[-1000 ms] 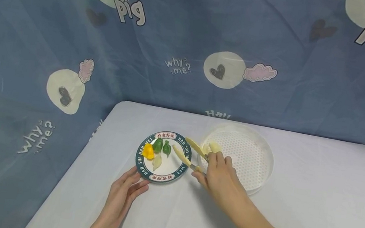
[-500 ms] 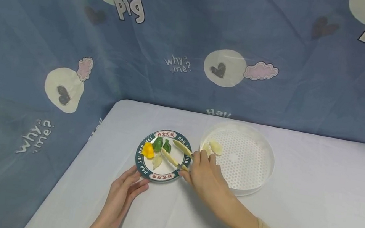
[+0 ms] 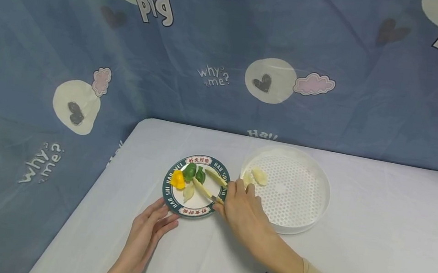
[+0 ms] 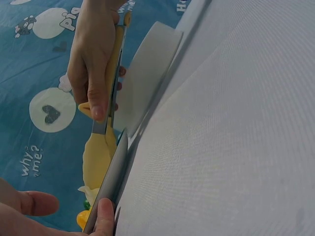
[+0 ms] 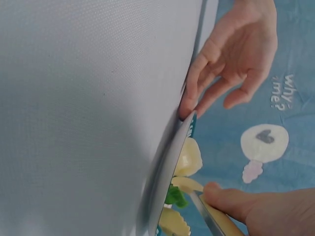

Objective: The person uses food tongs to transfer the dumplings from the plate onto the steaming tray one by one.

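Plate (image 3: 192,213) lies toward the table's (image 3: 374,249) far left corner, left of the white basket (image 3: 324,201). Four small pieces sit on its left half: yellow piece (image 3: 178,180) by the left rim, larger green piece (image 3: 189,172) beyond, pale piece (image 3: 188,193) toward the near rim, smaller green piece (image 3: 200,175) nearest the plate's middle.

Key relation: the smaller green piece lies in the gap between the two tips of the yellow-ended tongs (image 3: 202,189). Its long axis runs roughly far edge to near edge; the tongs come in aslant over the plate's right rim, so they cross that axis rather than follow it. Right-wrist view agrees: green between the two arms. Contact not clear.

Right hand (image 3: 243,211) is the nearer to that piece by way of the tongs; fingers curled round the handles, tips held moderately wide, nothing pinched between them as far as shown.

Left hand (image 3: 146,234) at the plate's near left edge, fingers extended, fingertips against the rim, thumb apart from it.

Basket: pale slices (image 3: 259,176) near its left wall, partly behind the right hand.
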`<state>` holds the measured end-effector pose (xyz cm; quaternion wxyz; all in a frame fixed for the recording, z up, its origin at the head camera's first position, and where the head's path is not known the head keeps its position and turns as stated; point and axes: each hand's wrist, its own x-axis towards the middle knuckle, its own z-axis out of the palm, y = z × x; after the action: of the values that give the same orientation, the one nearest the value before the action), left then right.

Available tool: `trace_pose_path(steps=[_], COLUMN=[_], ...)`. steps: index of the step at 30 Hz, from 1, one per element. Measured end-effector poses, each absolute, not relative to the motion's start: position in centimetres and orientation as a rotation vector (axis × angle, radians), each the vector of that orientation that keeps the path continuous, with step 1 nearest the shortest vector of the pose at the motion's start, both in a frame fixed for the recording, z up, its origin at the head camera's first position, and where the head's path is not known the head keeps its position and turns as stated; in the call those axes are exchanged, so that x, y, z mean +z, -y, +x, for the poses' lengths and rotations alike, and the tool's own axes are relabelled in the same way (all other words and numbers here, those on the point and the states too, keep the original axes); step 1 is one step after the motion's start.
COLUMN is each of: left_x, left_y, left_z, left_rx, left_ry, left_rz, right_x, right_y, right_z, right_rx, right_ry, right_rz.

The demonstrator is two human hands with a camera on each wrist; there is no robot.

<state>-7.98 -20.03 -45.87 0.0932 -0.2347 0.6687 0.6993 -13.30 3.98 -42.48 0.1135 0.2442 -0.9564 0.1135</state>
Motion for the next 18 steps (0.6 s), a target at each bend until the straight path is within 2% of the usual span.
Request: trace_pose_path(steps=[18], left_x=[-45.95], left_y=[20.07], left_z=[-8.01], left_rx=[2.071], left_ry=[-1.992], left_rz=[-0.693], right_x=[-42.69], right_y=[-3.71], right_z=[-13.24], right_rx=[0.266], right_ry=[2.822], right_rz=[0.706])
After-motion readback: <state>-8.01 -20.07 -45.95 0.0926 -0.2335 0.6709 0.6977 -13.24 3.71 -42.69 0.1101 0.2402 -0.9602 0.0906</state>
